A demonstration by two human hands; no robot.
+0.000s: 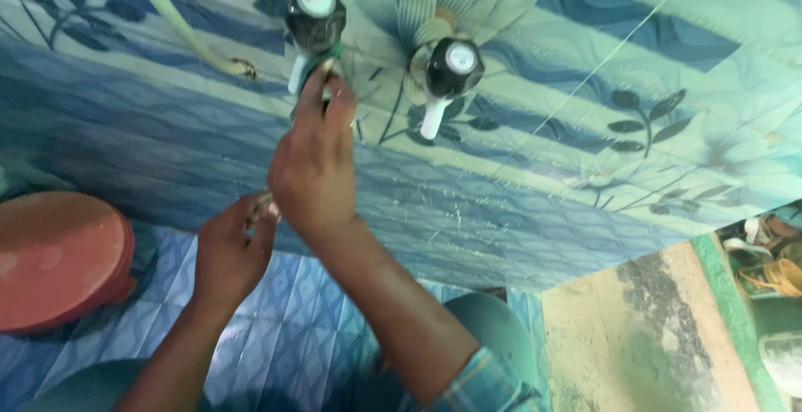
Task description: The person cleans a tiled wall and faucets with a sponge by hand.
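Right hand (312, 170) pinched a green piece at the left tap (314, 19) on the tiled wall (585, 86) — left hand (230, 253) curled shut below, contents unclear; red tub (58, 257) at left, upside down.

The right hand (313, 170) is being held up against the blue floral tiled wall (585, 86), its fingertips (322, 86) pinching something green just below the left tap (313, 23). A second black-knobbed tap (447, 78) with a white spout is seen just beside it. The left hand (230, 257) is being held lower, fingers curled round a small item that cannot be made out. A red round lid (58, 257) is lying at the left. A pale hose (180, 23) is hanging on the wall.
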